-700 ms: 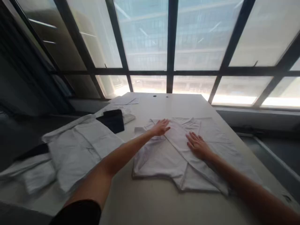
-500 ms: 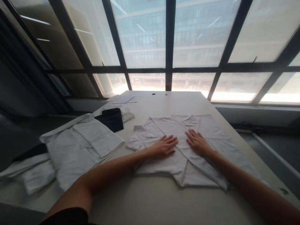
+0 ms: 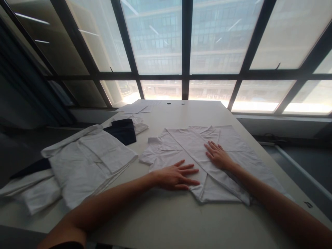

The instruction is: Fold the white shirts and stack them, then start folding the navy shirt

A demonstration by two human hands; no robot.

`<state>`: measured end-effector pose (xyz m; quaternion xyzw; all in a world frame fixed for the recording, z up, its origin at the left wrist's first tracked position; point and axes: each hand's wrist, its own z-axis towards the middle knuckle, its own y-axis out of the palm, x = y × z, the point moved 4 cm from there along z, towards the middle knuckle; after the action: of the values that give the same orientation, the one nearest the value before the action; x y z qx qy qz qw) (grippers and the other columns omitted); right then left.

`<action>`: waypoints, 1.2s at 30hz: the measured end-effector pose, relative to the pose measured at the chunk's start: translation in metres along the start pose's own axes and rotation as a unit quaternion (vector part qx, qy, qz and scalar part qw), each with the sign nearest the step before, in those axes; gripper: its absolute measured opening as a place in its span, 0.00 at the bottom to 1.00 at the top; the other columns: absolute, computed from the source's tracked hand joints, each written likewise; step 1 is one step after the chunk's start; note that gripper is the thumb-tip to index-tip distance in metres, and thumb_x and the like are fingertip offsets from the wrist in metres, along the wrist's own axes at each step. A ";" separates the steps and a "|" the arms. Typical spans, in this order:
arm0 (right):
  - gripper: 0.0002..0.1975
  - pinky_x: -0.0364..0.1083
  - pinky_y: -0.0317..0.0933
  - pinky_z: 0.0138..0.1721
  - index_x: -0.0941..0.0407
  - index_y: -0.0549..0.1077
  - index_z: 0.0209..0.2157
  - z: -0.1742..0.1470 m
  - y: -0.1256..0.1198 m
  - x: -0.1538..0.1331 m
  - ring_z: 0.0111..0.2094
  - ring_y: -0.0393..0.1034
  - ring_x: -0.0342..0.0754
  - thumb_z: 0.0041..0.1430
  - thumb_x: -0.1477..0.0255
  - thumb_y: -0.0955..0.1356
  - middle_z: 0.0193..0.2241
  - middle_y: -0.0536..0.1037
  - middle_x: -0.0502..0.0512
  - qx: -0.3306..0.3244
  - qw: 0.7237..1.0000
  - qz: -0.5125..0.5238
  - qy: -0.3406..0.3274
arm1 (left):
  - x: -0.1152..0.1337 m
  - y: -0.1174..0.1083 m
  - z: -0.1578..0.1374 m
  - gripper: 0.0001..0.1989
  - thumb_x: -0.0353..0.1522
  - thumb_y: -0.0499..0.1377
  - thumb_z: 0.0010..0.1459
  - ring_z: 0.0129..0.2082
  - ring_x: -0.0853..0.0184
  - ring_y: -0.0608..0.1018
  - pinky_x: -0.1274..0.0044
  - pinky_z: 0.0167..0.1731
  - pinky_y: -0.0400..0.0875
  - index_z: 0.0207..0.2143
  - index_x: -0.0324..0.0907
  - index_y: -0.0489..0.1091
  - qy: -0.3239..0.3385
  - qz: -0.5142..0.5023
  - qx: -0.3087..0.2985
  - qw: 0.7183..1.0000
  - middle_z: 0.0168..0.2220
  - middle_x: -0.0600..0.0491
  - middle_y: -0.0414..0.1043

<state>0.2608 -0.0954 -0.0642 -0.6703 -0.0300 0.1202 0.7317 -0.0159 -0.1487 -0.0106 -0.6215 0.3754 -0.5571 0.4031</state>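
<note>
A white shirt lies partly folded on the white table, with a slanting fold running across its middle. My left hand rests flat on its near left part, fingers spread and pointing right. On the upper middle of the cloth lies my right hand, palm down with the fingers stretched out. Neither hand grips the fabric. Part of the shirt's near left edge is hidden under my left hand and forearm.
To the left lies a pile of white folded garments, with a dark navy cloth beside it. Papers lie at the far left of the table. Large windows stand behind it.
My left hand has slid toward me over the shirt, from its middle to its near edge, and its fingers have spread. My right hand has hardly moved.
</note>
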 end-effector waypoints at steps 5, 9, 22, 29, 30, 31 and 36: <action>0.31 0.60 0.42 0.69 0.58 0.55 0.71 0.001 0.003 0.002 0.73 0.40 0.56 0.73 0.60 0.54 0.72 0.48 0.64 0.002 1.000 0.001 -0.002 | 0.006 0.000 0.002 0.24 0.43 0.51 0.72 0.73 0.57 0.46 0.57 0.70 0.30 0.69 0.58 0.58 0.029 -0.022 0.000 0.999 0.73 0.57 0.46; 0.31 0.60 0.41 0.69 0.59 0.55 0.71 0.001 0.002 0.001 0.73 0.40 0.56 0.73 0.60 0.54 0.72 0.48 0.64 0.001 1.000 0.002 -0.001 | 0.009 0.002 0.003 0.25 0.45 0.52 0.72 0.73 0.58 0.46 0.58 0.70 0.29 0.69 0.57 0.59 0.037 -0.027 -0.007 0.999 0.73 0.56 0.46; 0.31 0.58 0.40 0.69 0.59 0.54 0.71 0.001 0.000 0.000 0.73 0.40 0.55 0.73 0.61 0.54 0.73 0.48 0.64 -0.004 1.000 0.001 0.001 | 0.005 0.003 0.005 0.28 0.50 0.52 0.70 0.73 0.55 0.48 0.57 0.69 0.29 0.68 0.54 0.60 0.038 -0.037 -0.005 0.999 0.73 0.53 0.48; 0.31 0.59 0.40 0.69 0.59 0.54 0.71 0.001 -0.002 -0.002 0.73 0.39 0.55 0.73 0.60 0.54 0.72 0.49 0.64 -0.005 1.000 0.007 0.001 | 0.010 -0.001 0.007 0.27 0.48 0.41 0.74 0.73 0.60 0.51 0.62 0.70 0.34 0.68 0.53 0.61 0.021 -0.078 0.005 0.997 0.71 0.54 0.54; 0.31 0.59 0.39 0.69 0.59 0.54 0.71 0.001 -0.002 -0.002 0.73 0.39 0.55 0.73 0.60 0.54 0.72 0.49 0.64 -0.004 1.000 0.007 0.000 | 0.012 0.000 0.008 0.27 0.48 0.41 0.74 0.73 0.59 0.51 0.62 0.70 0.33 0.68 0.53 0.62 0.024 -0.078 0.005 0.997 0.71 0.54 0.54; 0.31 0.59 0.39 0.69 0.58 0.54 0.71 0.001 -0.002 -0.002 0.73 0.38 0.55 0.73 0.60 0.54 0.72 0.49 0.64 -0.003 1.000 0.007 -0.001 | 0.013 0.000 0.008 0.26 0.48 0.42 0.74 0.73 0.58 0.51 0.61 0.70 0.33 0.68 0.54 0.62 0.027 -0.077 0.003 0.997 0.71 0.55 0.54; 0.31 0.58 0.39 0.69 0.58 0.54 0.71 0.001 -0.002 -0.002 0.73 0.38 0.55 0.73 0.60 0.54 0.73 0.48 0.64 -0.008 1.000 0.008 0.001 | 0.015 0.002 0.010 0.25 0.48 0.46 0.73 0.73 0.56 0.50 0.58 0.70 0.31 0.67 0.56 0.62 0.040 -0.069 -0.005 0.997 0.72 0.56 0.51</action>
<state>0.2592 -0.0949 -0.0619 -0.6763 -0.0246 0.1255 0.7255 -0.0042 -0.1619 -0.0071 -0.6251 0.3502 -0.6058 0.3457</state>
